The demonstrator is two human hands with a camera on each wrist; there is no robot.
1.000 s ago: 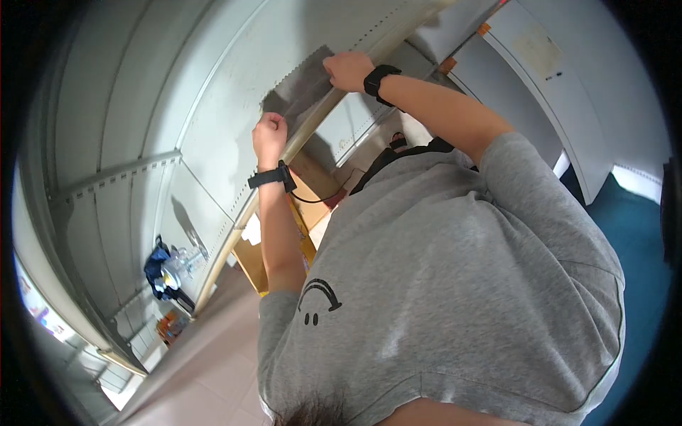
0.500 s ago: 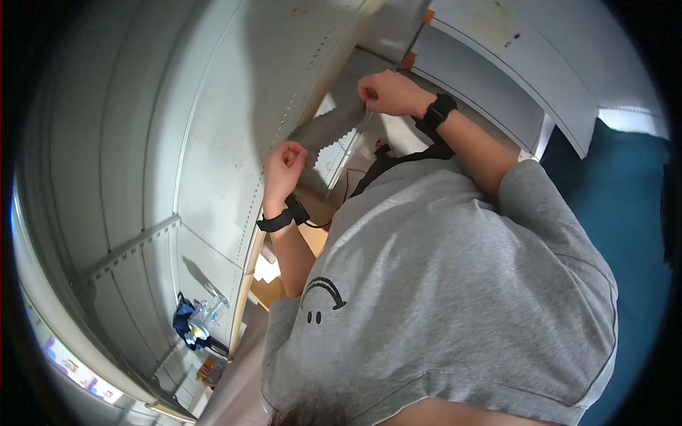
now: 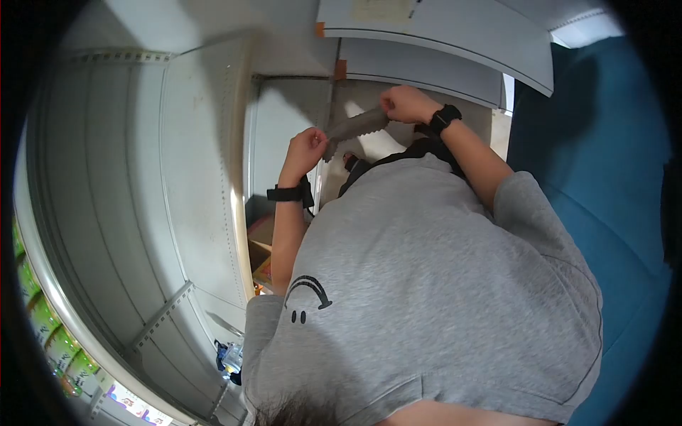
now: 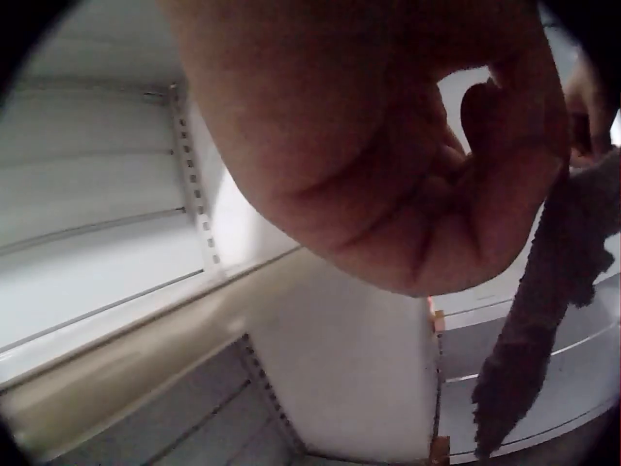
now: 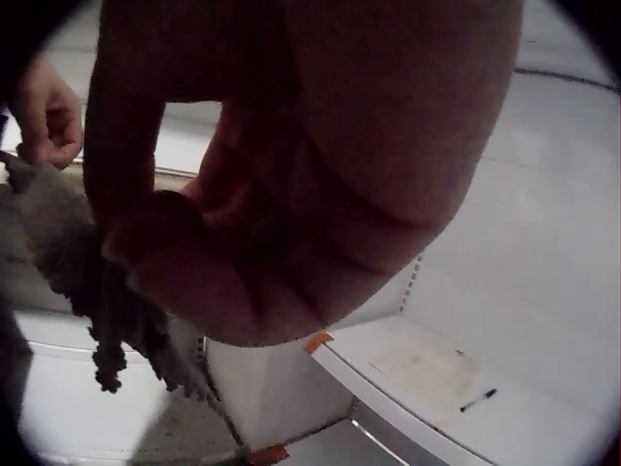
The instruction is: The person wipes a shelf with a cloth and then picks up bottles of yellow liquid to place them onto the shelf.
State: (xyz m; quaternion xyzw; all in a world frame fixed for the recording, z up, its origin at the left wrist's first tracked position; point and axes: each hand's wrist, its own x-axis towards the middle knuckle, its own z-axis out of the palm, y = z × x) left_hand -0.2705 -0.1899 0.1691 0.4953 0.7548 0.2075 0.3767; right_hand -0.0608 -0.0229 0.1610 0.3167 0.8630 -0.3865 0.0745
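Observation:
A grey cloth [image 3: 359, 126] with a jagged edge is stretched between my two hands, in front of my body. My left hand [image 3: 305, 150] pinches one end of it between thumb and fingers. At the other end, my right hand [image 3: 410, 104] pinches the cloth with curled fingers. In the left wrist view, part of the cloth [image 4: 529, 340] hangs down beside the fingers. The right wrist view shows its ragged edge [image 5: 112, 311] drooping below the hand, with the left hand [image 5: 49, 115] at the far end.
A pale metal shelf [image 3: 202, 121] with a beige front edge stands on my left. White shelves [image 3: 455, 25] are ahead; a pen [image 5: 478, 400] lies on one. Yellow boxes [image 3: 263, 266] sit low beside my left arm. A blue-green surface [image 3: 597, 192] is on my right.
The cloth was over the left shelf surface one second ago; both hands have carried it off that shelf, out over the floor. The head view has turned toward the white shelves.

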